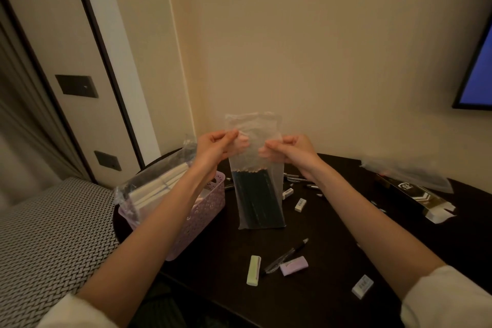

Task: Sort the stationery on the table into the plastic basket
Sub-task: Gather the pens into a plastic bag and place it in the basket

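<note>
A clear plastic bag (255, 168) of dark green pencils (257, 200) is held upright above the dark desk (332, 247), its lower end hanging just over the desk surface. The bag's upper part is pinched at its left edge by the left hand (215, 145) and at its right edge by the right hand (290, 149), with the fingers of both curled onto the film. The pencils are gathered in the lower half of the bag, and the top of the bag is seen empty above the hands.

To the left, a lilac plastic basket (197, 216) is set at the desk's edge, partly hidden behind the left forearm. A clear packet of white sticks (157, 186) is leaned out of it.

On the desk near the front, a pale green eraser (253, 270), a black pen (286, 255) and a lilac eraser (293, 265) are laid close together, the pen touching the lilac eraser. A white eraser (362, 286) is found further right, and two more small white erasers (300, 204) lie just right of the bag. Several pens (295, 181) are scattered behind the right wrist. An open gold and black box (418, 197) and a crumpled clear wrapper (407, 170) are placed at the far right.
</note>
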Tool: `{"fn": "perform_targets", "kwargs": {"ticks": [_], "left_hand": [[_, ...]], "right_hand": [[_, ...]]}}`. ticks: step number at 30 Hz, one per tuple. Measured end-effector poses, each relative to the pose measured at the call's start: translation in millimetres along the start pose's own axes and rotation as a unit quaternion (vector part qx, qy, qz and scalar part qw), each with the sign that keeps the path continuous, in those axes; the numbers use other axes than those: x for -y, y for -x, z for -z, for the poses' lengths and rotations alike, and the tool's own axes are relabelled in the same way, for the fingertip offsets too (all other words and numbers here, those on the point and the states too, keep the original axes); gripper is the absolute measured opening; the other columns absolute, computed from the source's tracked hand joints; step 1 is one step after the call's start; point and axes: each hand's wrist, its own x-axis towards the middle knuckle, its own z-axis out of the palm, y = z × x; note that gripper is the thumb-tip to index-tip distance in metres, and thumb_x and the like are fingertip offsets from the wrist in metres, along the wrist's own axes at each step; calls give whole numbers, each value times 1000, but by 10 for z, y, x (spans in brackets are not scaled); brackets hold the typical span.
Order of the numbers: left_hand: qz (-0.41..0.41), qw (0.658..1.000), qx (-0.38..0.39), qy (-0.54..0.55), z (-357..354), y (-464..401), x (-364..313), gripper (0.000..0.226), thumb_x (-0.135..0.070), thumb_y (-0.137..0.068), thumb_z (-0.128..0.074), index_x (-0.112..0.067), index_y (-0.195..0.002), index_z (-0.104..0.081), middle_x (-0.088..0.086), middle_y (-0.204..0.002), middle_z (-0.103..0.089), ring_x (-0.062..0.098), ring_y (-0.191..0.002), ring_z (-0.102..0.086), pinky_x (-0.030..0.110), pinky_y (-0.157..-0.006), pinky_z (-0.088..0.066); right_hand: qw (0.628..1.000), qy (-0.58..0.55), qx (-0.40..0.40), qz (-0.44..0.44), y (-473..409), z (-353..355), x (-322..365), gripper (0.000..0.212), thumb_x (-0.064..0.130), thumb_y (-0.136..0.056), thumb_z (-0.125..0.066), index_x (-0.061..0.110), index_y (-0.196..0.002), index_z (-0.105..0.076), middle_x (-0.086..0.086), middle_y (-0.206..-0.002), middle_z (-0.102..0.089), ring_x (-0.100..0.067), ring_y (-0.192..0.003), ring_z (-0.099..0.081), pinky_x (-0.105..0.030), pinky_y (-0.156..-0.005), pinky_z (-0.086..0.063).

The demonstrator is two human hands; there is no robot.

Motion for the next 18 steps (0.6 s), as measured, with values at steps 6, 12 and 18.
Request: {"fn": "perform_targets", "kwargs": {"ticks": [6, 12, 18], "left_hand": [[5, 999, -24, 32, -7, -19, -82, 19, -14, -92, -62, 3, -100, -68, 20, -97, -72, 30, -90, -72, 37, -80, -60], [-24, 999, -31, 30, -13, 29, -159, 15, -9, -91, -63, 4, -97, -68, 14, -87, -74, 27, -82, -72, 35, -76, -60], [-59, 997, -57, 11, -77, 111, -195, 24, -2, -92, -60, -4, -115, -53, 7, -72, -73, 16, -68, -72, 30, -67, -61]], "right_hand": [[998, -43, -30, 17, 11, -3, 167, 27, 19, -87, -67, -1, -105, -67, -12, -96, -74, -23, -90, -72, -27, -74, -58], [995, -66, -75, 23, 41, -30, 208, 19, 25, -85, -69, 6, -89, -71, -12, -91, -74, -21, -87, -72, -28, -75, -58], [989, -66, -132, 28, 46, -20, 279, 23, 12, -89, -65, 5, -109, -55, -16, -91, -72, -24, -79, -72, -26, -65, -58]]}}
